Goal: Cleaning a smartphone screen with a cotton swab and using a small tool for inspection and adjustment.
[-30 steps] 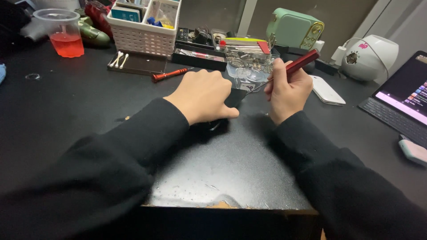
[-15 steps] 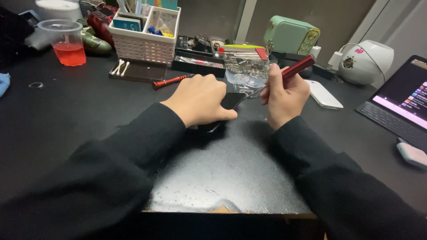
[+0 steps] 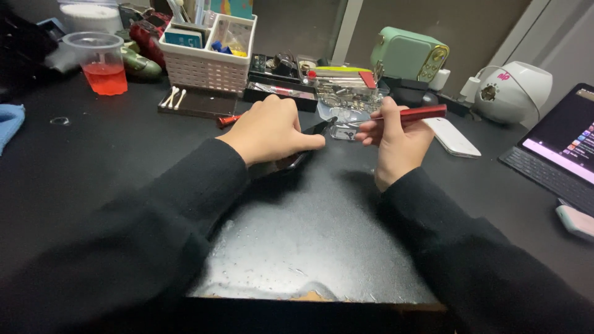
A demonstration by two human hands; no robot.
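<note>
At the middle of the black surface [image 3: 111, 161], the left hand [image 3: 272, 127] presses a dark flat device [image 3: 300, 154] down while the right hand [image 3: 396, 139] grips a red tool [image 3: 421, 113]; a slip could likely scratch the device.

Two bare hands, left hand [image 3: 269, 127] and right hand [image 3: 396, 139], emerge from long, loose black sleeves [image 3: 154, 229]

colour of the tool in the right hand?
Red, a slim pen-like tool in the right hand; head view.

Cup [image 3: 102, 62] of red liquid, white basket [image 3: 207, 65]
</note>
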